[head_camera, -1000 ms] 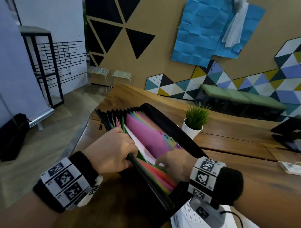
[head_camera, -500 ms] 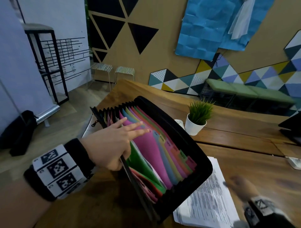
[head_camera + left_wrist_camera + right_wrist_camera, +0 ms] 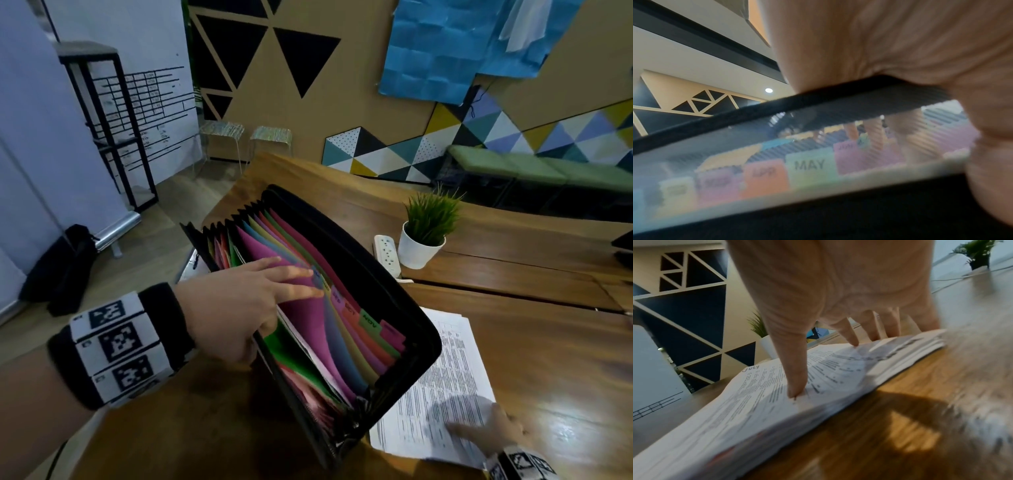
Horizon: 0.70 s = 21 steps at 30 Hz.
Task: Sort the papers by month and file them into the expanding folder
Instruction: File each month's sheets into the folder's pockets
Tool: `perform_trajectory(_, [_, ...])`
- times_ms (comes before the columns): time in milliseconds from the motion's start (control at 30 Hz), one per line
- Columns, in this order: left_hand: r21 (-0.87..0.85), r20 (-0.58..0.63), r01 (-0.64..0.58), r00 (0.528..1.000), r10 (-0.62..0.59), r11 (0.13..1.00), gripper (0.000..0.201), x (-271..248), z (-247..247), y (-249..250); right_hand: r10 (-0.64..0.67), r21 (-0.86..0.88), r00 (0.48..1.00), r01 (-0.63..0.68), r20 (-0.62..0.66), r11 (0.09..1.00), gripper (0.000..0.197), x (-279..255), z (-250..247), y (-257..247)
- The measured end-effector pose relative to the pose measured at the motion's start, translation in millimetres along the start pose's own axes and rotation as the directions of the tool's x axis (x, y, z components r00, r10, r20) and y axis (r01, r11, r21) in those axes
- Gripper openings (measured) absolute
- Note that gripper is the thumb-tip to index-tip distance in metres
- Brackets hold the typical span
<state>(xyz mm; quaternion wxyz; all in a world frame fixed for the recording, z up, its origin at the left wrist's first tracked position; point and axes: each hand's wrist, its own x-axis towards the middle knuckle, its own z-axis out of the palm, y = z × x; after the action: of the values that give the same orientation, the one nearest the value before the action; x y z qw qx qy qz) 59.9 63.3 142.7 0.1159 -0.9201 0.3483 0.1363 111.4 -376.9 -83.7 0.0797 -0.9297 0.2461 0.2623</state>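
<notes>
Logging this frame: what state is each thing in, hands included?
Expanding folder: open on the table, pockets fanned.
Left hand: straight fingers rest on the purple divider, parting the pockets.
Right hand: spread fingertips press the paper stack.
Paper stack: flat on the table beside the folder; top sheet marked July.
Potted plant: upright.

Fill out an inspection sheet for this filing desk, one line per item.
Surface: wooden table, glossy planks.
Job's things: black expanding folder stands open, showing coloured dividers with month tabs. The paper stack lies flat on the person's right of it, top sheet marked July.
Clutter: potted plant and white power strip beyond the folder.
Grippers: left hand has straight fingers parting the dividers. Right hand has spread fingertips on the paper stack.
Cables: thin cable on the table near a plant.
Surroundings: two stools, black shelf frame, green bench, black bag on the floor.
</notes>
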Motion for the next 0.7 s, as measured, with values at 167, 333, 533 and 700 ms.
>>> perform_trajectory(167, [0.074,-0.27,-0.008,0.962,0.028,0.997,0.029,-5.3,2.3,-1.2,0.003,0.005,1.0,-0.003,-0.028,1.0,0.123,-46.3,-19.7,-21.8])
perform_trajectory(333, [-0.068,-0.351,-0.06,0.936,0.032,0.996,0.027,1.5,4.6,-11.6,-0.011,0.004,0.991,0.011,-0.135,1.0,0.121,-38.3,-16.4,-22.7])
perform_trajectory(533, [-0.127,-0.415,-0.009,0.909,-0.045,0.992,0.032,-3.3,2.6,-26.5,0.043,0.208,0.983,-0.005,-0.18,0.978,0.03,-10.5,-25.4,-9.8])
perform_trajectory(700, [-0.15,-0.468,-0.007,0.881,-0.065,0.989,0.027,-4.6,5.6,-40.0,0.055,0.31,0.991,-0.015,-0.119,0.951,0.022,18.2,-31.2,31.4])
